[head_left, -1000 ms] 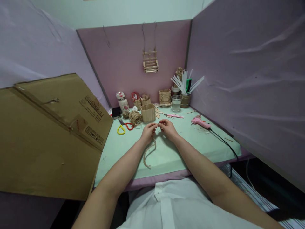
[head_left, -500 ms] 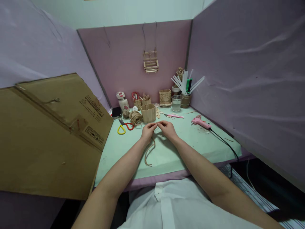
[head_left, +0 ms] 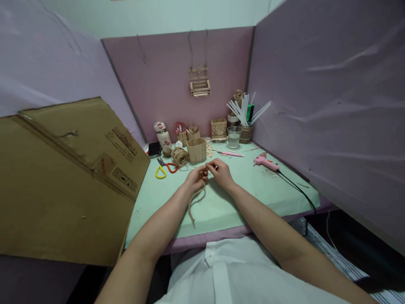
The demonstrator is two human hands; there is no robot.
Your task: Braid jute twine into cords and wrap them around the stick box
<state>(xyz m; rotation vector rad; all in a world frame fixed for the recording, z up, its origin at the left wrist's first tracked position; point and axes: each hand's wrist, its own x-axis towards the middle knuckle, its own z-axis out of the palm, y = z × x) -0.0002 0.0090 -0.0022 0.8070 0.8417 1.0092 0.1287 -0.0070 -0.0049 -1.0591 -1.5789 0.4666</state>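
**Twine cord held between two hands at mid-frame**

At the far left, much of the frame is taken up by a cardboard sheet [head_left: 63, 181], tilted beside the green-covered table [head_left: 253, 194]. Right of it, at the table's back edge, a dark flat object [head_left: 154, 149] is seen beside a white bottle [head_left: 163, 137]. Yellow-and-red-handled scissors [head_left: 165, 164] are laid just in front, with a small twine ball [head_left: 166, 152] and a larger twine ball [head_left: 180, 156] behind them.

Near the centre of the frame, the twine cord [head_left: 189, 205] is gripped in the curled fingers of the left hand [head_left: 195, 180]; its loose end is draped down onto the table at lower centre. Just behind the hands, an upright stick-walled box [head_left: 196, 153] is placed, while a small wooden rack [head_left: 200, 88] is hung at upper centre. By the right hand [head_left: 222, 174], the cord's upper end is pinched between thumb and fingers, close against the left fingertips; the strands there are too small to be made out.

Farther right, a pink craft knife [head_left: 233, 154] is laid near a clear cup [head_left: 233, 139], and white sticks [head_left: 241, 112] are held in a round container [head_left: 246, 134]. Right of centre, a pink glue gun [head_left: 266, 163] is rested, its black cable [head_left: 299, 188] trailed over the table's edge.
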